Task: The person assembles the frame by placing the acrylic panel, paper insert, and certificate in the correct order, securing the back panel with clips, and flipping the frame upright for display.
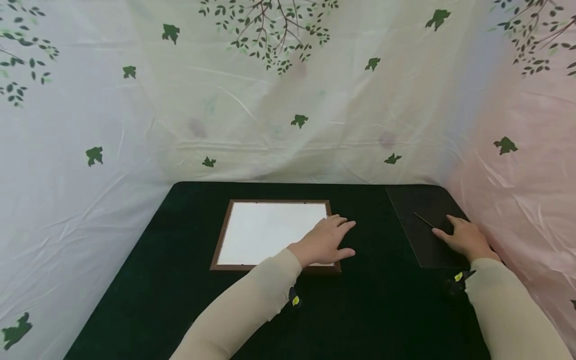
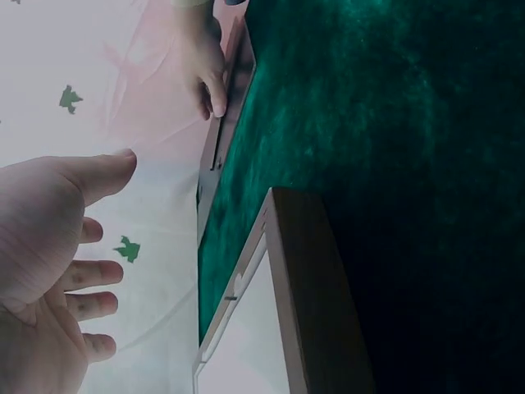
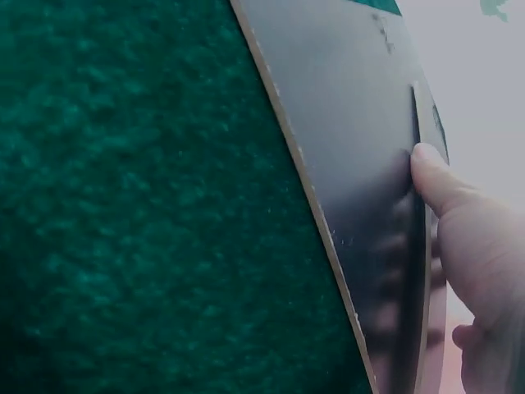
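A brown picture frame (image 1: 219,241) lies on the dark green table with a white sheet (image 1: 265,232) inside it. My left hand (image 1: 325,241) hovers over the frame's right side, fingers spread and holding nothing. In the left wrist view, a gap shows between that hand (image 2: 49,271) and the frame (image 2: 316,271). To the right, a dark backing board (image 1: 418,240) lies on the table, with a thin stand leg (image 3: 422,115) along it. My right hand (image 1: 468,239) grips the board at this leg, thumb on the near side; its other fingers are partly hidden in the right wrist view.
The green table (image 1: 148,300) has its back edge against a pale curtain (image 1: 252,140) printed with leaves and birds. A pinkish curtain (image 1: 531,200) closes the right side, near the board and my right arm.
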Tool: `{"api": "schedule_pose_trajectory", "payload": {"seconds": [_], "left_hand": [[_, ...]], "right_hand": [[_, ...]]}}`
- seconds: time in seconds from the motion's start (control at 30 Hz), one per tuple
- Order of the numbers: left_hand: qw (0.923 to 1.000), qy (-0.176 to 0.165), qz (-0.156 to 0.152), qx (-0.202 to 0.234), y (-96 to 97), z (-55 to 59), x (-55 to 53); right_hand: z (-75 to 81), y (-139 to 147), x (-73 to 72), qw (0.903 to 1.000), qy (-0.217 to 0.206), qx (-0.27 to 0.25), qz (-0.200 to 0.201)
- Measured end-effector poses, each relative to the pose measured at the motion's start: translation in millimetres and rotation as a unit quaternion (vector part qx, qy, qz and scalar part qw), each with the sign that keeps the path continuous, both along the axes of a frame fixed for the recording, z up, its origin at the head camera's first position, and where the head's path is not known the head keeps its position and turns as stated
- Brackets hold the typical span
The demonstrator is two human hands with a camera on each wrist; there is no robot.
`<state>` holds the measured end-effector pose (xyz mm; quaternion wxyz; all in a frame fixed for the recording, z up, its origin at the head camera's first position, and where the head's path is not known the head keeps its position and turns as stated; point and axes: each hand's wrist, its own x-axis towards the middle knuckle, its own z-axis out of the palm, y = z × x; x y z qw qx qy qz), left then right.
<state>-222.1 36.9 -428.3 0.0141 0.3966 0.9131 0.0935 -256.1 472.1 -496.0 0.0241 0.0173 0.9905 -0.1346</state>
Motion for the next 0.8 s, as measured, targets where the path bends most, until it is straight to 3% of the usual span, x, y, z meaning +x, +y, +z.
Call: {"api": "schedule_pose_trajectory", "payload": {"seconds": [0.2, 0.47, 0.8], "left_hand": [[0.9999, -0.009, -0.006, 0.000, 5.6, -0.3, 1.2], [0.9998, -0.020, -0.006, 0.005, 5.4, -4.5, 3.0], [0.9986, -0.039, 0.000, 0.036, 1.3, -6.9, 5.5]], "right_hand": [[2.4, 7, 1.6, 0.9997, -0.016, 0.011, 0.018], [1.9, 9, 0.4, 0.9975, 0.019, 0.048, 0.048], [18.7, -7, -0.2, 0.9967, 0.026, 0.015, 0.075]]}}
